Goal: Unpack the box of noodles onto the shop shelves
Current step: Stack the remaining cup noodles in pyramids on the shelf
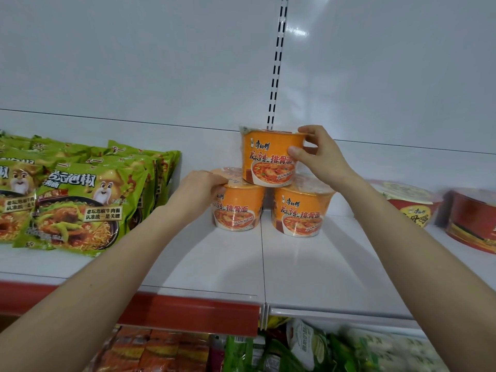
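— Where is the upper orange noodle cup [269, 159], round and film-wrapped, found?
— It is stacked across two matching cups, the lower-left cup [237, 210] and the lower-right cup [302, 213], all set on the white metal shelf [295, 269].
— How is it held?
— It is gripped by the right hand [320, 157], with the thumb pressed on its front and the fingers curled over its rim.
— And the left hand [200, 190]?
— Below and left of the upper cup, it is laid on the lower-left cup. Its fingers are curled at the lid edge, apparently gripping it, though the contact is partly hidden.
— What else is shown?
— Green plastic noodle packets [77, 205] are piled well left of the upper cup. Red round bowls [413, 208] are seen blurred to its right.
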Motion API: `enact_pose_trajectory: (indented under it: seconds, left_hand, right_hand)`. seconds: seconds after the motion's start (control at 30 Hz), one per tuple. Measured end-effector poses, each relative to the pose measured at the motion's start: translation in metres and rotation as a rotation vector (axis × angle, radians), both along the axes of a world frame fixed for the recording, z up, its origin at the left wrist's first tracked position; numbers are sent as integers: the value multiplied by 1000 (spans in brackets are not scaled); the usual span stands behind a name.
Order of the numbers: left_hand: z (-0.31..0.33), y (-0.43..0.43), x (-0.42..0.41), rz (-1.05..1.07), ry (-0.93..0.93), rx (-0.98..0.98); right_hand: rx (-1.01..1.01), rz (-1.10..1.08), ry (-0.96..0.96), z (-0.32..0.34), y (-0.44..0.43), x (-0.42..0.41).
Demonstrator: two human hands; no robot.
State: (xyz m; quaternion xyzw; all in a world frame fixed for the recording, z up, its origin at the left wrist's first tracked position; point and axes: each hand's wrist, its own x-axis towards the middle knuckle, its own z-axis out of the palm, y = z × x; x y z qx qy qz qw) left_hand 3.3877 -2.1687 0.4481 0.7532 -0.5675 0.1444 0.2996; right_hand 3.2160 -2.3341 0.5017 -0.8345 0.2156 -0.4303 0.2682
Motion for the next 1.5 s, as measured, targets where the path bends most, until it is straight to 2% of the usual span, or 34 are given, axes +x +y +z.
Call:
enact_pose_trajectory:
  seconds: [0.13,0.47,0.83,1.0,1.13,1.23,1.3,1.4,1.5]
  left_hand:
    - [0,0,-1,-15,-1,-12]
    - [-2,0,1,-17,15,-16]
    - [3,-4,-8,98,84,-45]
    - [3,-4,-3,84,82,-20]
    - [2,1,-1,84,82,24]
    - [4,-5,-11,103,110,-53]
    - [9,-14,-21,102,221,-97]
    - [17,-29,-30,65,391,-117]
    - [21,-38,-30,37,460,-88]
  right_hand:
    - [-41,-33,-6,-2,1,3]
    - [9,10,21,-1,2,1]
    - [16,14,19,-2,4,0]
    - [64,56,-9,-2,5,-2]
    - [50,-20,-17,-10,2,-14]
    - [1,-124,26,-23,-1,-28]
    - [-8,-148,82,-35,-4,-39]
    - [-33,-168,260,-49,-11,-54]
    - [-67,-132,408,-55,-16,-60]
